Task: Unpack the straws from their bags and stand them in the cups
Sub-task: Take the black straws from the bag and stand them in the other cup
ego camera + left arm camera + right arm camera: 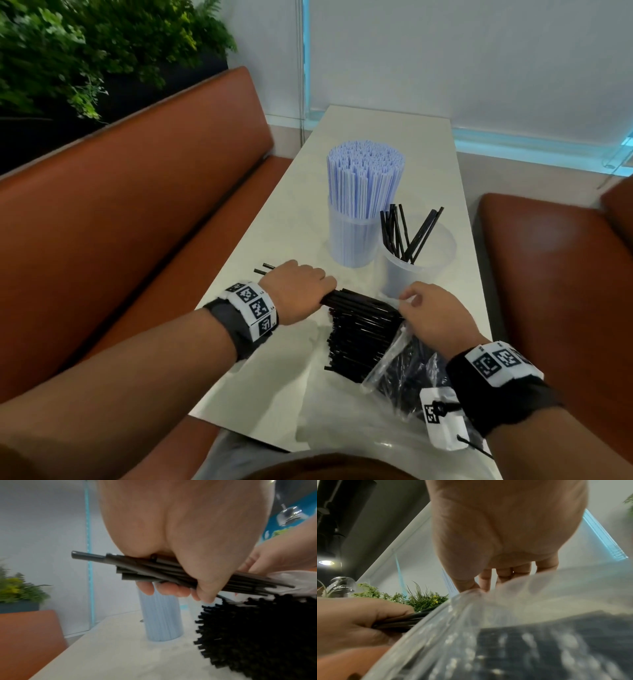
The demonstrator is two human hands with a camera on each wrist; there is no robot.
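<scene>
Lower right, your right hand [433, 317] pinches the clear bag [399, 363]. At centre, your left hand [297, 291] clasps black straws [359, 301] near the cups [416, 270].

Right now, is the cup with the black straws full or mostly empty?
Mostly empty. The clear cup holds only a few black straws, which lean apart with open space around them, while the cup of blue straws beside it is packed tight.
</scene>
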